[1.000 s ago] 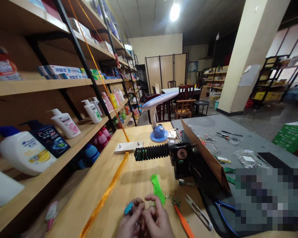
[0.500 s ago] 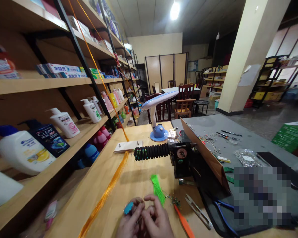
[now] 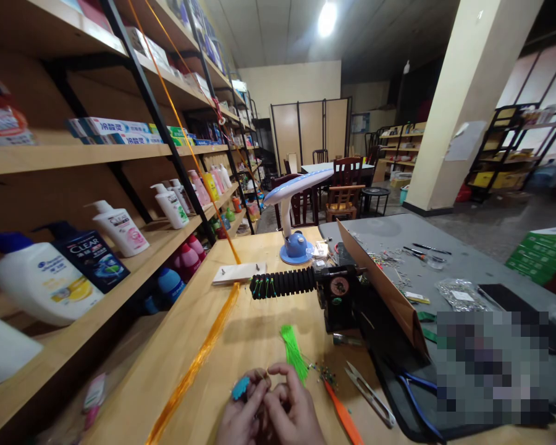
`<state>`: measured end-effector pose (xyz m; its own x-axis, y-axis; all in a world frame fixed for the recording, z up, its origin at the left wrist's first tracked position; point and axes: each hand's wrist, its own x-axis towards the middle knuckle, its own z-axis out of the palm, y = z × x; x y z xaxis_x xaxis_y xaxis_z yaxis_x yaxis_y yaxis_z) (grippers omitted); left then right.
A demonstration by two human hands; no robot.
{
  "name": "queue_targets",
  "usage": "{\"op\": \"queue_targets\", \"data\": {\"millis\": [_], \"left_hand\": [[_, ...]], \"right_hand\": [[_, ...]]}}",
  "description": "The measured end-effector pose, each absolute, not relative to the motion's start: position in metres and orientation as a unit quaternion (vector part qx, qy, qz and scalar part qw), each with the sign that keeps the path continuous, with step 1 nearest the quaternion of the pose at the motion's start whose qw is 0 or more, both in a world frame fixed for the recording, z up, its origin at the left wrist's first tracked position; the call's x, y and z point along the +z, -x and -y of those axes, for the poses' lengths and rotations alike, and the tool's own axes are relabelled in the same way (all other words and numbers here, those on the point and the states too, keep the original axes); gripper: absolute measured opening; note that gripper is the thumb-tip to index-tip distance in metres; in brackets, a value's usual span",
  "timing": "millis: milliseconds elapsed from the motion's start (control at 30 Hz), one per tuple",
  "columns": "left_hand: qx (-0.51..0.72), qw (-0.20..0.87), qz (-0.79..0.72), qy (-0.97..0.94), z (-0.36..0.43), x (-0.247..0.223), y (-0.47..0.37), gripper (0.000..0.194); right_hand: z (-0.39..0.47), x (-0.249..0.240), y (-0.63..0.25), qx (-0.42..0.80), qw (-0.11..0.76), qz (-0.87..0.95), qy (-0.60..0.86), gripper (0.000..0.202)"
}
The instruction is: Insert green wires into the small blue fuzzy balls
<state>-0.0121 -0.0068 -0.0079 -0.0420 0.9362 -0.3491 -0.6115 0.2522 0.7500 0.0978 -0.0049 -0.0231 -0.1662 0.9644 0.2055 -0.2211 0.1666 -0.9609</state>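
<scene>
Both my hands meet at the bottom centre of the view, fingertips pinched close together. A scalloped blue piece (image 3: 240,388) shows at the fingers of my left hand (image 3: 246,411). My right hand (image 3: 291,405) is closed beside it, index finger curled; whatever lies between its fingertips is too small to make out. Bright green strands (image 3: 294,353) lie just beyond my hands. Further off, a ridged black roller (image 3: 290,283) with green threads at its left end sticks out from a black machine (image 3: 340,296). Orange thread (image 3: 199,358) runs down the table at left.
An orange-handled tool (image 3: 343,414), silver snips (image 3: 369,394) and blue-handled pliers (image 3: 417,402) lie to the right. A brown board (image 3: 384,290) stands behind the machine. A blue lamp (image 3: 296,247) stands at the back. Shelves of bottles (image 3: 120,228) line the left.
</scene>
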Motion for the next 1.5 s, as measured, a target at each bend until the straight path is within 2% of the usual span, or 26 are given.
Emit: {"op": "queue_targets", "data": {"millis": [600,1100,1300,1500], "left_hand": [[0.579,0.656,-0.445,-0.19,0.01,0.004,0.006,0.038],[0.578,0.66,-0.45,-0.168,0.007,-0.003,0.009,0.042],[0.58,0.652,-0.455,-0.18,0.006,-0.006,0.01,0.042],[0.579,0.656,-0.451,-0.176,0.004,-0.01,0.011,0.042]], "right_hand": [[0.006,-0.024,-0.097,0.539,0.537,0.545,0.353,0.049],[0.006,-0.027,-0.096,0.566,0.526,0.523,0.36,0.05],[0.007,-0.018,-0.097,0.567,0.523,0.521,0.366,0.056],[0.006,-0.015,-0.097,0.566,0.53,0.517,0.363,0.053]]}}
